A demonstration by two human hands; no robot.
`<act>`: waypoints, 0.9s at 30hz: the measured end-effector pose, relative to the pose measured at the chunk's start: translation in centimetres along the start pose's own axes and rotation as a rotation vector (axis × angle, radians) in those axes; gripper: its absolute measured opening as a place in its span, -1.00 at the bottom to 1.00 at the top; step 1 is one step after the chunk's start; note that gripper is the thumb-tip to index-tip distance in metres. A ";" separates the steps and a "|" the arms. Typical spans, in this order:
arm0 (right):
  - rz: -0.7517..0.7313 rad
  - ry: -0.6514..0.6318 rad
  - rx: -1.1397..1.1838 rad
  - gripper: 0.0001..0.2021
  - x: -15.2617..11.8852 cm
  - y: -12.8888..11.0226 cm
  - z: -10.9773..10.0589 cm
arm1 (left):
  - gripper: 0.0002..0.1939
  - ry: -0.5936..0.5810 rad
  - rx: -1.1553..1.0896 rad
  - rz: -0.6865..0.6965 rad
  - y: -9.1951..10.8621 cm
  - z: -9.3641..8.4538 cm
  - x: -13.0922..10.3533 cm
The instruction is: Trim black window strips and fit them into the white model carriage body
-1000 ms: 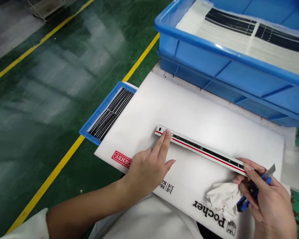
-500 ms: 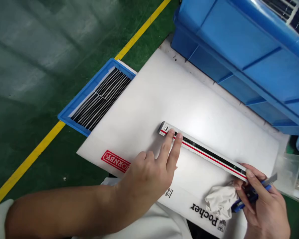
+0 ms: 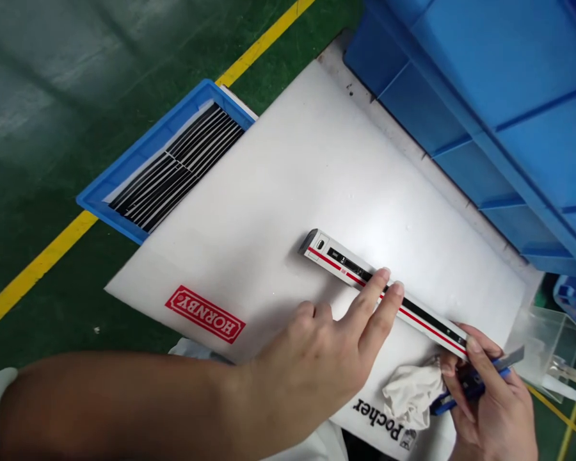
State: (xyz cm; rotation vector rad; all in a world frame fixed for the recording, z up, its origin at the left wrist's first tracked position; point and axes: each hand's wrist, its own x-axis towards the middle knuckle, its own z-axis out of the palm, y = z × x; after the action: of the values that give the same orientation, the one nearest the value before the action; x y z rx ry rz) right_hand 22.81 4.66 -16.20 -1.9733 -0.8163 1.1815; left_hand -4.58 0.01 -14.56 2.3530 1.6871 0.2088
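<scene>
Tray (image 3: pixel 144 150) borders your white sheet (image 3: pixel 249 211). Your left hand (image 3: pixel 324 352) rests two extended fingers — gripping nothing — on the striped shell (image 3: pixel 352 270) over that sheet. White cloth (image 3: pixel 415 394) bunches beside your right hand (image 3: pixel 499 403), which pinches the shell's end and holds a blue cutter (image 3: pixel 471 383); loosened grip could let its exposed blade (image 3: pixel 514 355) scratch the shell.

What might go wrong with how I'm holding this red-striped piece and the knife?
Your right hand holds the knife with its blade out, so a slip might cut you or scratch the red-striped piece. Your left hand has two fingertips on its face, which could smudge it.
</scene>
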 end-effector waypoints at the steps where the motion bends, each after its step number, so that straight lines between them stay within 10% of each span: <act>1: 0.002 -0.004 -0.003 -0.22 0.0 0.0 0.1 | -0.34 -0.007 -0.004 0.005 0.2 0.2 0.2; 27: -0.017 -0.019 0.048 -0.56 -0.1 0.7 -0.9 | -0.45 0.118 0.139 -0.065 -1.0 0.6 -0.4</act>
State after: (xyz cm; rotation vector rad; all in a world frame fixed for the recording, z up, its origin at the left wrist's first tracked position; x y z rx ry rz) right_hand 23.66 3.95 -16.38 -1.9158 -0.8059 1.2002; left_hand -5.48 -0.17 -15.38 2.4227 1.8865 0.2300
